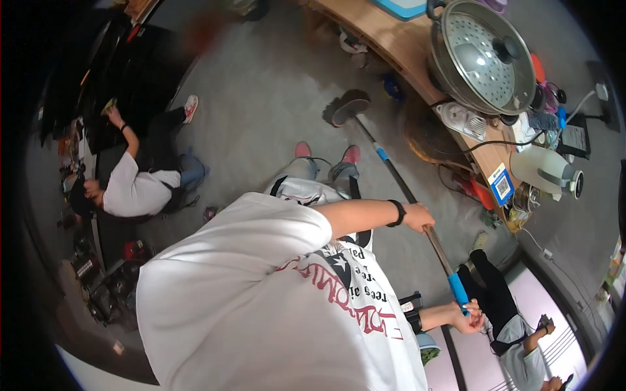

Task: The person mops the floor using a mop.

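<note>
A long-handled broom slants across the floor, its dark, wide head resting on the grey floor ahead of my feet. My left hand, with a black band on the wrist, reaches across my body and is closed around the middle of the metal-looking pole. Lower right, my right hand is wrapped about the top end of the handle, by its blue grip. A smaller blue ring sits farther down the pole. Both pink shoes stand on the floor behind the broom head.
To the right, a wooden table bears a large lidded steamer pot, cables and a pale jug. A cable hangs off its edge. At left, a person reaches toward a dark counter. Another person stands at lower right.
</note>
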Demonstrator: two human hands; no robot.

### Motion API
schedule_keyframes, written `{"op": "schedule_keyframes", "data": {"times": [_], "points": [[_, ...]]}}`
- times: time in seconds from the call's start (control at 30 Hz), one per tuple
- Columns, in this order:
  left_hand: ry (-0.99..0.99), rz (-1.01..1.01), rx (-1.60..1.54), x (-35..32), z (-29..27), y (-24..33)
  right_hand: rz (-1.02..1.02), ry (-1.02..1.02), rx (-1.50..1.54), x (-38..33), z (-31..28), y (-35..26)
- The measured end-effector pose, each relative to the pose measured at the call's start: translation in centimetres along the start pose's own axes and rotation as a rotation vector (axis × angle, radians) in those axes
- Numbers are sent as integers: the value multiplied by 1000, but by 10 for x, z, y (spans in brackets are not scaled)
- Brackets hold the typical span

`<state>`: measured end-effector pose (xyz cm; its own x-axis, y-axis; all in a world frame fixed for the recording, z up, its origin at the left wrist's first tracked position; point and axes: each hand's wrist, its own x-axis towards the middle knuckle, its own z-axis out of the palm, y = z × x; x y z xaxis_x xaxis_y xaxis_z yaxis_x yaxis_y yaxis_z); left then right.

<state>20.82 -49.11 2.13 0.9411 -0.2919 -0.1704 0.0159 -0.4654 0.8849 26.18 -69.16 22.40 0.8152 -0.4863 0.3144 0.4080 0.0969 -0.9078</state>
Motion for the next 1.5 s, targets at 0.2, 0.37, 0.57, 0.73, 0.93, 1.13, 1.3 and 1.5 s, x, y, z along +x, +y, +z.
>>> {"op": "schedule_keyframes", "data": {"times": [0.2,0.37,0.57,0.73,0.93,1.13,1.3,1.5], "points": [[156,-151,-63,-7,-35,-15,71,-181,48,15,78,28],[511,-413,-93,-61,-97,-77,-171,-402,-310,-48,203,57],[1003,-568,-116,-247,-156,-152,272,-992,157,-243,318,59],[1270,-430,-479,-445,-123,-216,387,-1524,291,-426,322,11],[1577,-515,-832,-586,-52,-183,776,-2065,543,-555,219,-39],[1518,-760,-365,-601,14,-201,646,-2568,417,-523,197,-47],[1498,-914,-37,-498,-20,-215,851,-2228,247,-438,225,-9],[986,-778,3,-281,-66,-168,720,-1767,-5,-237,221,55]]}}
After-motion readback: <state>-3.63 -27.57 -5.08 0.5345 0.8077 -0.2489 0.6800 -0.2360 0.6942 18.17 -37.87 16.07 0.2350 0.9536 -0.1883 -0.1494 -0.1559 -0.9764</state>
